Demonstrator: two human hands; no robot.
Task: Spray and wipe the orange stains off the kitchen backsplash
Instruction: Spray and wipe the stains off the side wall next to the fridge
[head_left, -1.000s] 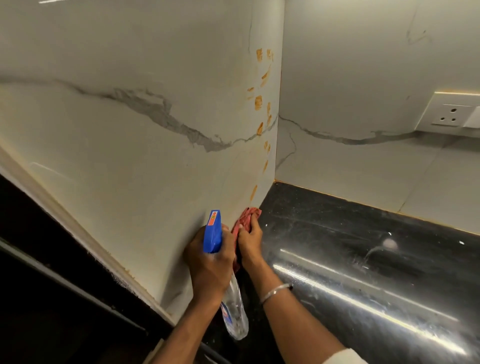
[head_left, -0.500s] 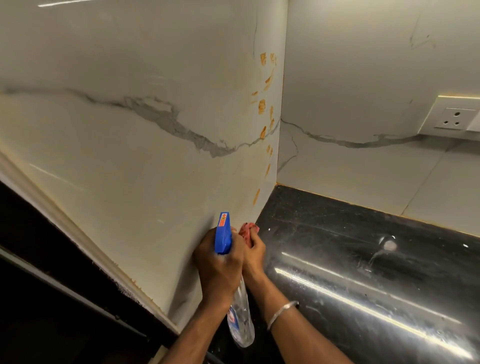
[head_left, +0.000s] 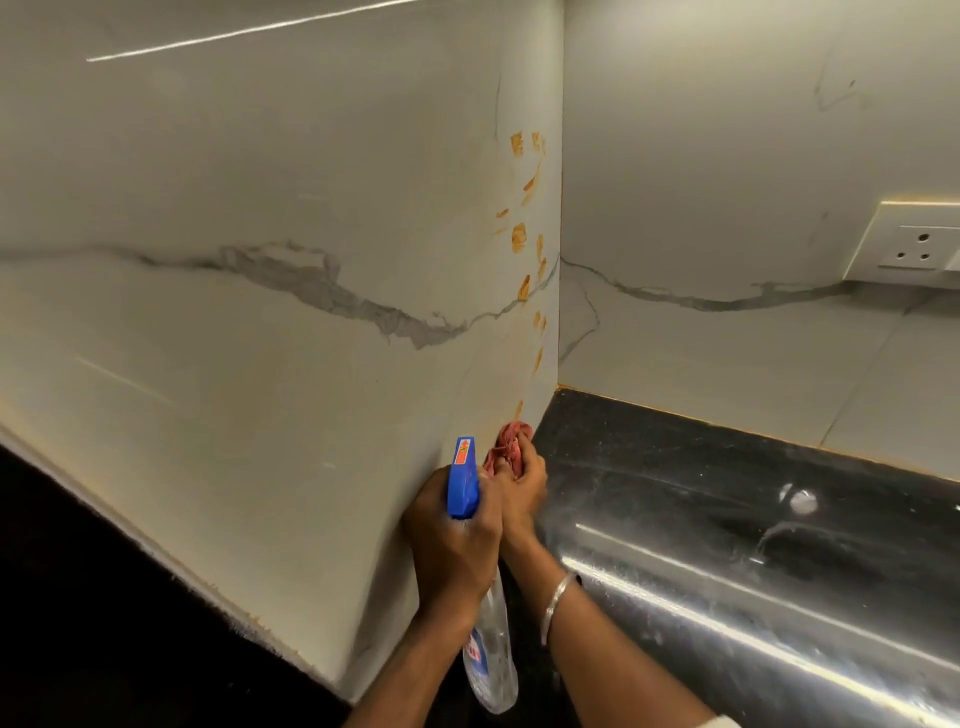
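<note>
Left hand clamped round the spray bottle, blue head pointing far. Right hand grips a bunched red cloth at the backsplash base near the corner, with orange stains running up just above it. Black tabletop on the right.

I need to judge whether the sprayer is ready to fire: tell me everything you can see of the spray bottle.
The spray bottle has a clear plastic body with a blue, red and white label and a blue trigger head bearing an orange sticker. The left hand grips its neck, hiding the trigger. Its head points toward the stained corner of the backsplash, close beside the right hand, which holds the red cloth. How full it is cannot be told.
</note>
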